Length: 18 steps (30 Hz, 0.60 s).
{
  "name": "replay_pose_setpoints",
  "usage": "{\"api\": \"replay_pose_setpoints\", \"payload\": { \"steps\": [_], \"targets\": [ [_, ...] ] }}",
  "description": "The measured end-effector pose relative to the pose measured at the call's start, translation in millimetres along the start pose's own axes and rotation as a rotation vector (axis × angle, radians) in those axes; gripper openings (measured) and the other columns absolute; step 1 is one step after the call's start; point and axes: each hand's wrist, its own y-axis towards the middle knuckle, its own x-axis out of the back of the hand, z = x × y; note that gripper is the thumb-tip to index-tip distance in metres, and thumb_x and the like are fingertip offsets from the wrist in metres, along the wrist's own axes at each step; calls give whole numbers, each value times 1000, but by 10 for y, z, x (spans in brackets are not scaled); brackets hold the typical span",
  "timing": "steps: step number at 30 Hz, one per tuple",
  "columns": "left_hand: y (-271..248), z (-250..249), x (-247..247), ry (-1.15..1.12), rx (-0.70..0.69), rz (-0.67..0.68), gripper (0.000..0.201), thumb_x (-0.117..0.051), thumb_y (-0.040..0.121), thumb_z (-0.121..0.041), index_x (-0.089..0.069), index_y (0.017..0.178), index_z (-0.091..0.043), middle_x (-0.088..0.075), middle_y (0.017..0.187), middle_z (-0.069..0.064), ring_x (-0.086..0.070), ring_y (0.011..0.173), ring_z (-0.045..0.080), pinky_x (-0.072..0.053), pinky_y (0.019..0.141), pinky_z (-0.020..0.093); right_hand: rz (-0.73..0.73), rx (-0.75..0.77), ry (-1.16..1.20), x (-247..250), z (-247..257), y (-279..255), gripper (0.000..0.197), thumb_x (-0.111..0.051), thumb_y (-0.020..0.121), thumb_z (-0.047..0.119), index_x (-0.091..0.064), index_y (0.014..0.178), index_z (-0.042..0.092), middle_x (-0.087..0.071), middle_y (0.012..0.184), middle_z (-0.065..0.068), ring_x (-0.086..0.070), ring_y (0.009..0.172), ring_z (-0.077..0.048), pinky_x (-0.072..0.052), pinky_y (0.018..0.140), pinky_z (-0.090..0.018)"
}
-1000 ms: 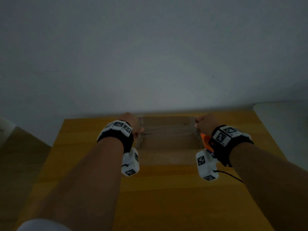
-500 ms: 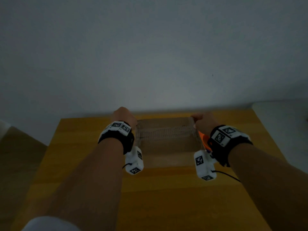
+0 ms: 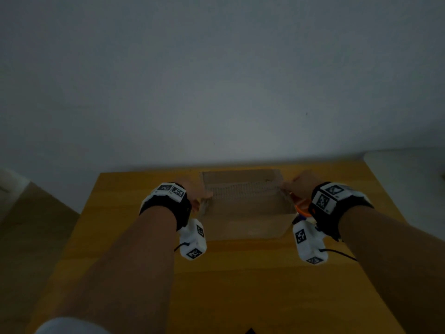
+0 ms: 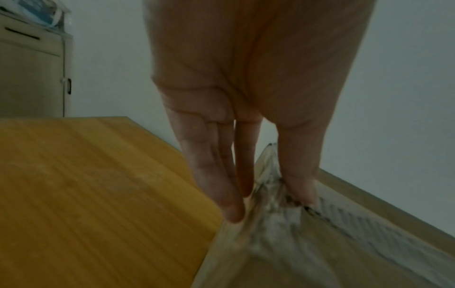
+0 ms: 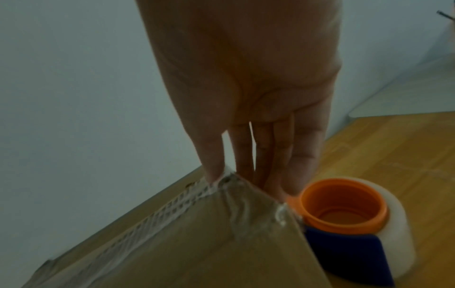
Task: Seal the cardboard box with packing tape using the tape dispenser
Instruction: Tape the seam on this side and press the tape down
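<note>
A brown cardboard box [image 3: 243, 213] sits at the far side of the yellow wooden table [image 3: 240, 285]. A strip of tape [image 3: 243, 188] runs along its top seam from end to end. My left hand [image 3: 195, 191] is at the box's left end; in the left wrist view the left hand [image 4: 269, 206] has its thumb on the wrinkled tape [image 4: 344, 224] and straight fingers down the side. My right hand [image 3: 298, 184] does the same at the right end, and the right hand [image 5: 242, 181] presses the tape [image 5: 172, 202] over the corner. The orange and blue tape dispenser [image 5: 344, 210] lies beside the box, under my right wrist [image 3: 301, 208].
A grey wall stands close behind the table's far edge. A white surface [image 3: 409, 179] adjoins the table at the right. A beige cabinet [image 4: 32, 78] stands off the left side. The near half of the table holds only my forearms.
Both hands stay at the box's ends. My left hand has come in from beside the far left corner and slid nearer to me along the left end. The right hand shifted slightly nearer.
</note>
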Motion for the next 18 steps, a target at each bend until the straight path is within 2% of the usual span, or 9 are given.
{"api": "replay_pose_setpoints", "payload": {
  "steps": [2, 4, 7, 9, 10, 12, 15, 18],
  "targets": [
    [0, -1, 4, 93, -34, 18, 35, -69, 83, -34, -68, 92, 0, -70, 107, 20, -66, 103, 36, -52, 93, 49, 61, -24, -26, 3, 3, -26, 43, -61, 91, 33, -67, 108, -6, -70, 107, -24, -68, 99, -37, -55, 90, -49],
    [9, -12, -5, 191, -63, -32, 37, -70, 81, -37, -72, 85, -1, -73, 100, 18, -69, 94, 35, -55, 89, 48, 64, -19, -14, -8, 10, -27, 37, -62, 90, 26, -66, 108, -6, -69, 108, -24, -67, 100, -37, -55, 89, -49],
    [25, -50, -11, 218, -79, -95, 36, -70, 83, -35, -71, 98, -3, -71, 103, 17, -67, 96, 34, -55, 88, 46, 60, -2, -5, -12, 28, -26, 31, -60, 91, 20, -68, 104, -7, -69, 108, -27, -67, 100, -38, -55, 89, -51],
    [72, -91, 14, 164, -86, -113, 39, -73, 80, -32, -69, 103, 0, -70, 106, 18, -67, 98, 34, -55, 89, 46, 40, 15, 19, 26, 51, -5, 27, -59, 91, 20, -69, 91, -5, -70, 100, -26, -68, 90, -34, -55, 89, -51],
    [94, -128, 44, 125, -95, -130, 39, -75, 78, -31, -70, 100, 1, -71, 104, 19, -68, 95, 34, -56, 87, 46, 28, 25, 42, 60, 81, 10, 28, -59, 91, 19, -69, 90, -7, -70, 94, -25, -65, 83, -30, -55, 89, -49],
    [112, -193, 92, 72, -131, -193, 36, -77, 76, -31, -72, 90, 2, -73, 93, 18, -71, 86, 33, -58, 81, 45, -1, 72, 65, 124, 149, 40, 30, -58, 90, 15, -69, 102, -11, -68, 90, -23, -59, 78, -27, -55, 87, -44],
    [136, -304, 157, 94, -171, -279, 30, -71, 81, -32, -71, 80, -3, -71, 84, 16, -70, 78, 29, -59, 81, 40, -87, 128, 77, 224, 274, 100, 23, -59, 85, 6, -72, 100, -7, -72, 100, -22, -68, 92, -34, -56, 88, -45],
    [230, -411, 208, 127, -170, -312, 17, -72, 81, -24, -64, 75, -10, -66, 81, 10, -63, 75, 25, -56, 74, 31, -103, 140, 21, 242, 357, 210, 24, -60, 82, 0, -72, 102, -4, -71, 107, -19, -66, 100, -33, -55, 90, -43]
  ]
}}
